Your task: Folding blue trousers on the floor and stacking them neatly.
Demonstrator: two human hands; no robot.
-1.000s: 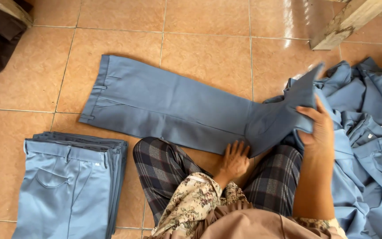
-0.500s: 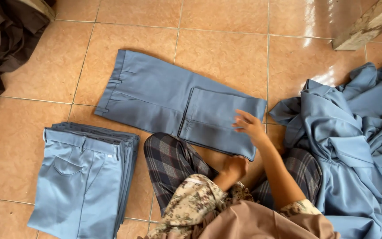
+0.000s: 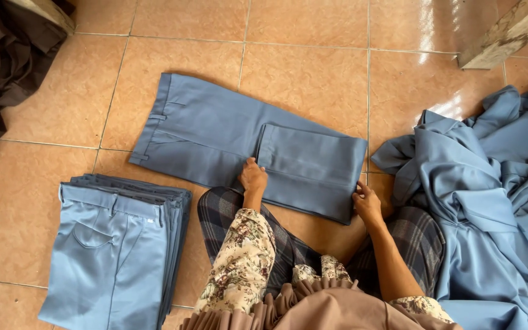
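Now both hands press folded blue trousers (image 3: 215, 137) lying lengthwise left-to-right, waistband left.

One head-worn camera looks steeply down from close above at the tiled floor (image 3: 313, 79) before the seated person's knees.

Blue trousers (image 3: 215, 137) lie flat on tiles, legs folded back.

Left hand (image 3: 253, 176) and right hand (image 3: 368, 205) press folded blue trousers (image 3: 215, 137) on tiled floor (image 3: 313, 73).
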